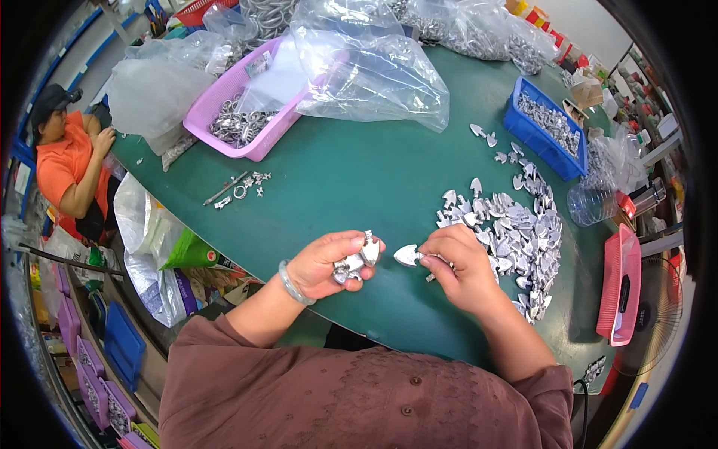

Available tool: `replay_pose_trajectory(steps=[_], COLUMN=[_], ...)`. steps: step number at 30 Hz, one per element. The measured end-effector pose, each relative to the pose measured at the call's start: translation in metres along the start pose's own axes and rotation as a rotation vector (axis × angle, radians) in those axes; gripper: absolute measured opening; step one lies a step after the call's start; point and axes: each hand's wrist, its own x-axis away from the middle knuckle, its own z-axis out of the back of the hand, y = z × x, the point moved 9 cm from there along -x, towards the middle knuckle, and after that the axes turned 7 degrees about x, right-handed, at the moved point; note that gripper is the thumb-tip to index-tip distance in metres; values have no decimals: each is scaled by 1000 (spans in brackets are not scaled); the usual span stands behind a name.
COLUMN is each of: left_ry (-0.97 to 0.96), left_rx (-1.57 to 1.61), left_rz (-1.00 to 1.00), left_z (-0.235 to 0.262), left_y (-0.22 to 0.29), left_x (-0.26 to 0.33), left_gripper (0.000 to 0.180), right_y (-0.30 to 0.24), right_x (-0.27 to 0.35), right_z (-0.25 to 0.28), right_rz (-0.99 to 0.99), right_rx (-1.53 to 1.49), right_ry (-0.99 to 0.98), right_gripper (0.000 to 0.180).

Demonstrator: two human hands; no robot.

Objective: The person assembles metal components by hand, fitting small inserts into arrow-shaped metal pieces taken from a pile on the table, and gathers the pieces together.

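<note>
My left hand is closed around several small silver metal pieces, shield-shaped with a narrow neck. A bangle circles that wrist. Between the thumb and fingers of my right hand is another silver shield-shaped piece, its point turned toward my left hand. A second bit of metal shows under the right fingers, too covered to make out. The two hands are a short gap apart over the near part of the green table. Just right of my right hand spreads a pile of similar silver pieces.
A pink basket of metal rings stands at the back left beside clear plastic bags. A blue tray of small parts is at the back right, a pink basket at the right edge. A person in orange sits far left.
</note>
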Motion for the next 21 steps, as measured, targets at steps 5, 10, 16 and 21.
replay_pose_trajectory(steps=[5, 10, 16, 21], left_ry=[-40, -31, -1, 25], left_rx=[64, 36, 18, -185], left_rz=[6, 35, 41, 12], left_z=[-6, -10, -18, -21], left_y=[-8, -14, -19, -21], left_x=[-5, -4, -3, 5], left_gripper=[31, 33, 31, 25], right_y=[-15, -26, -37, -48], right_x=[-3, -3, -9, -22], right_z=[10, 13, 10, -6], right_rz=[63, 124, 190, 281], right_rx=[10, 67, 73, 64], right_ry=[3, -26, -84, -205], right_gripper=[14, 14, 17, 18])
